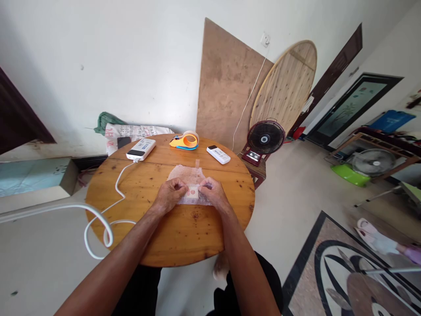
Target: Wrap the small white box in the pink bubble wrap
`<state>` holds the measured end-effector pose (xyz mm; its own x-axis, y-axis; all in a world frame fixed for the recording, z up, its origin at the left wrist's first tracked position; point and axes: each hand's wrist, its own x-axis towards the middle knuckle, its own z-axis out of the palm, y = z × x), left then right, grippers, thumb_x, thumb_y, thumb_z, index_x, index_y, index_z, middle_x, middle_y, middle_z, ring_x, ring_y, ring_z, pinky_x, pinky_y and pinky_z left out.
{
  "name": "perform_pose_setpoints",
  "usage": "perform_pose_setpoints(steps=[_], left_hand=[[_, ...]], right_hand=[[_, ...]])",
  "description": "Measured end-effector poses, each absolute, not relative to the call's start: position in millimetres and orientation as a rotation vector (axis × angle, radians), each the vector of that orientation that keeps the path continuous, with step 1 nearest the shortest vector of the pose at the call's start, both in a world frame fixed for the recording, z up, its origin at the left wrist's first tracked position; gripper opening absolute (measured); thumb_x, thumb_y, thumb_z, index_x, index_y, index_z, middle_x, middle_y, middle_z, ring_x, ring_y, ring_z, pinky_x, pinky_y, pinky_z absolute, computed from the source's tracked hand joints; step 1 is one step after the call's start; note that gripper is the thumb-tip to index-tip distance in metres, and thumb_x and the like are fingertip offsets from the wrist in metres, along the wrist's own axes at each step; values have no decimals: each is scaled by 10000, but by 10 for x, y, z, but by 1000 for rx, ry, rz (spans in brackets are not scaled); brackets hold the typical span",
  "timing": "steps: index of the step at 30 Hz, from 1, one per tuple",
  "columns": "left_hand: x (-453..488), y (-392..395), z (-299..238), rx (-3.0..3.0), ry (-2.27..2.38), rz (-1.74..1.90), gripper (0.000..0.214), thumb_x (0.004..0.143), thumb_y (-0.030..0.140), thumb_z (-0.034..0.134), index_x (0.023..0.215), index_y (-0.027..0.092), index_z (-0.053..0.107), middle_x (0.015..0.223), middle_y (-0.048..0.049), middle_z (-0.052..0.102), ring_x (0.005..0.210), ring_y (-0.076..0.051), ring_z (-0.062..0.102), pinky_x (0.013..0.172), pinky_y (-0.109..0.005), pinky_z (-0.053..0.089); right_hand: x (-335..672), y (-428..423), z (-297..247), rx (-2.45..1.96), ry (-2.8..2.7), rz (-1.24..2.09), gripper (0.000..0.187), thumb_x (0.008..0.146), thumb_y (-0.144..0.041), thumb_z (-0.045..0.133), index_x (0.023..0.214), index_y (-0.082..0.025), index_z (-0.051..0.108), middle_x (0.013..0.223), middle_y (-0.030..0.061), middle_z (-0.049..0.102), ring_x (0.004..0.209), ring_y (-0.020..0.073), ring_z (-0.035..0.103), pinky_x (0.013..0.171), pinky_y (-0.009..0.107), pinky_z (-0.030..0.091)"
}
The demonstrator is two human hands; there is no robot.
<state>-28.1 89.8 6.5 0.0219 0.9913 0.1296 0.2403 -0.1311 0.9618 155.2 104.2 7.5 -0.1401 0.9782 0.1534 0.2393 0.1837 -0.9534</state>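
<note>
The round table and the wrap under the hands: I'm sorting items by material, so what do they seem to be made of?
The round table looks like varnished wood: plank seams, dark knots and a soft sheen. The wrap seems to be clear plastic bubble film: see-through, pale and dimpled. Both the left hand and the right hand press it around a small red-marked item, whose material cannot be told.

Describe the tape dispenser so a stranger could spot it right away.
Find the round wooden table. At its far edge, between a white power bank and a white remote, sits the tape dispenser. It alone is orange and blue.
</note>
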Motion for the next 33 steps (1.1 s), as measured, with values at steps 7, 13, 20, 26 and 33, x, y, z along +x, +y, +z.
perform_pose_setpoints(steps=[7,13,20,26,33], left_hand=[[-275,903,81,1491,1294,1159,202,659,360,594,723,172,558,590,55,513,526,-87,424,479,-192,326],[-256,902,70,1476,1212,1180,350,689,343,561,990,167,541,739,34,549,592,-96,456,506,-194,359],[-273,949,-63,1666,1219,1221,329,748,297,498,1050,186,570,929,-13,583,637,-103,462,579,-222,403],[-283,923,28,1754,1159,1103,238,774,295,446,791,165,645,726,-3,570,625,-117,468,583,-223,386],[-262,911,66,1636,1181,1042,284,751,314,449,849,139,649,627,33,518,512,-88,363,479,-205,287]], right_hand=[[1568,1089,18,-1244,-1609,922,127,683,-307,584,708,-186,559,614,-42,522,560,106,452,530,213,358],[1583,1119,-36,-1304,-1673,797,110,692,-294,569,735,-193,570,637,-43,555,583,113,484,551,216,381],[1582,1082,4,-1414,-1761,642,88,709,-261,559,743,-192,602,675,-34,599,605,117,523,569,213,381],[1550,1045,-2,-1403,-1825,577,85,736,-239,552,798,-206,598,686,-34,595,604,119,530,569,213,387],[1526,1019,85,-1145,-1912,339,220,718,-82,458,805,-196,625,826,31,613,817,170,552,762,276,421]])
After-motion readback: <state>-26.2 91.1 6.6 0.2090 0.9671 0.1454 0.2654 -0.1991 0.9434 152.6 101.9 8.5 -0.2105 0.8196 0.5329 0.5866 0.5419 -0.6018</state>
